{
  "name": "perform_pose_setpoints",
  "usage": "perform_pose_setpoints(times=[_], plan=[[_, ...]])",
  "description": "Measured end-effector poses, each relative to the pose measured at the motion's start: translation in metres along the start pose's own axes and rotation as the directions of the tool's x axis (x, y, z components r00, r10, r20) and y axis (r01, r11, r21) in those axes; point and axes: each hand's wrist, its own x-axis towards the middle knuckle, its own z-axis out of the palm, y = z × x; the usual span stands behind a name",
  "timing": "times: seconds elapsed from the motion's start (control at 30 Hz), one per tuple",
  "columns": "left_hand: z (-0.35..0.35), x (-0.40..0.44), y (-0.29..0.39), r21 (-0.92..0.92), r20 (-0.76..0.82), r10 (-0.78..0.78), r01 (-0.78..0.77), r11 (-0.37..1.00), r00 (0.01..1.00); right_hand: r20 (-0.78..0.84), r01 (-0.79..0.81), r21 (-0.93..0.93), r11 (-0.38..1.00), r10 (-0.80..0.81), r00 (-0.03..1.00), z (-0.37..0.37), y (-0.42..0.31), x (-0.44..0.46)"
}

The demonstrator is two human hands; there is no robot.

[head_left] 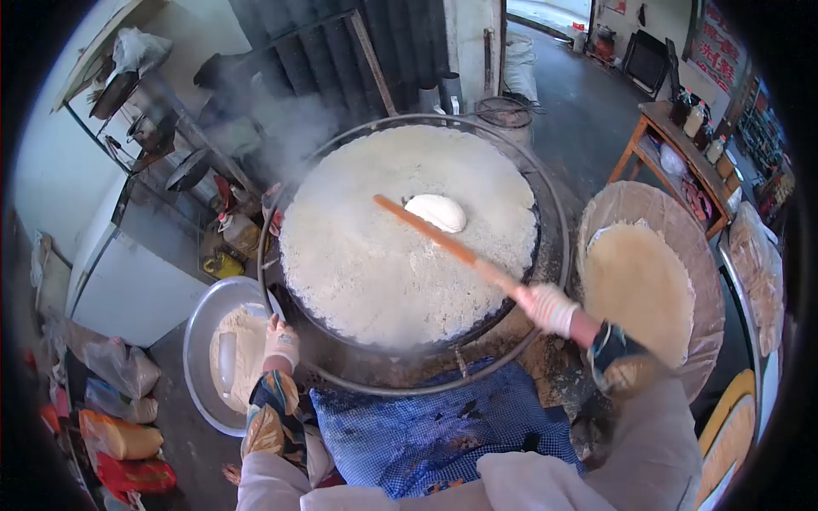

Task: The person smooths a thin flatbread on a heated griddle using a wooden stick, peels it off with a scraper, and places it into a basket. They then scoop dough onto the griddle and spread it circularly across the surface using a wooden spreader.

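Note:
My right hand, in a striped glove, is closed round the end of a long flat wooden stick. The stick reaches up and left over a big round griddle covered by a thin pale sheet of batter. Against the stick's upper edge sits a smooth white lump of dough. My left hand, also gloved, is at the griddle's outer metal ring, its fingers pressed together at the ring. Beside it is a metal basin with pale flour or batter and a clear scoop-like object.
A round tray holding a brown flatbread stands on the right. Behind it is a wooden table with bottles. A blue checked cloth hangs in front. Steam rises at the back left, near shelves with pans. Bags lie lower left.

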Motion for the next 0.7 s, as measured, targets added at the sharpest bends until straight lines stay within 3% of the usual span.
perform_pose_setpoints(times=[0.07, 0.1, 0.17, 0.23, 0.33, 0.43, 0.47, 0.53, 0.57, 0.6, 0.63, 0.67, 0.7], plan=[[-0.015, 0.002, -0.01, 0.019, 0.007, 0.017, -0.017, 1.0, 1.0, -0.046, 0.133, 0.377, 0.917, -0.125, 0.991, 0.051, -0.024, -0.023], [-0.012, 0.004, -0.014, 0.024, -0.004, 0.019, -0.019, 1.0, 1.0, 0.143, -0.086, 0.576, 0.813, 0.003, 0.99, 0.037, -0.069, -0.057], [-0.003, 0.012, -0.019, 0.026, -0.021, 0.02, -0.02, 0.999, 1.0, 0.226, -0.181, 0.764, 0.619, 0.006, 0.974, 0.039, -0.095, -0.093], [0.0, 0.017, -0.024, 0.029, -0.034, 0.026, -0.025, 0.999, 0.999, 0.119, -0.095, 0.89, 0.445, -0.026, 0.993, 0.049, -0.088, -0.116], [-0.005, 0.015, -0.028, 0.028, -0.047, 0.049, -0.047, 0.998, 0.998, -0.178, 0.124, 0.931, 0.343, 0.133, 0.975, 0.076, -0.058, -0.132], [0.011, 0.019, -0.022, 0.02, -0.03, -0.002, 0.002, 1.0, 1.0, -0.218, 0.165, 0.96, 0.228, 0.234, 0.947, 0.09, -0.049, -0.143], [0.039, 0.03, -0.018, 0.021, -0.012, -0.047, 0.047, 0.999, 0.999, -0.21, 0.183, 0.972, 0.15, 0.193, 0.958, 0.104, -0.043, -0.144], [0.095, 0.05, -0.002, -0.288, -0.245, -0.056, -0.017, 0.958, 0.968, -0.064, 0.033, 0.988, 0.149, 0.207, 0.976, 0.111, -0.059, -0.148], [0.125, 0.061, 0.012, -0.532, -0.48, -0.101, -0.197, 0.823, 0.871, 0.01, -0.042, 0.988, 0.149, 0.211, 0.977, 0.115, -0.068, -0.149], [0.108, 0.053, 0.018, -0.666, -0.656, -0.22, -0.417, 0.618, 0.722, 0.052, -0.08, 0.984, 0.159, 0.171, 0.984, 0.117, -0.073, -0.147], [0.093, 0.037, 0.026, -0.582, -0.46, -0.155, -0.165, 0.796, 0.874, 0.064, -0.085, 0.987, 0.134, 0.156, 0.986, 0.117, -0.078, -0.145], [0.03, 0.006, 0.028, -0.281, -0.216, -0.075, 0.011, 0.96, 0.973, 0.073, -0.088, 0.99, 0.108, 0.14, 0.987, 0.116, -0.083, -0.141], [-0.038, -0.029, 0.029, 0.035, 0.026, 0.006, -0.006, 0.999, 1.0, 0.08, -0.091, 0.993, 0.082, 0.121, 0.989, 0.116, -0.085, -0.138]])
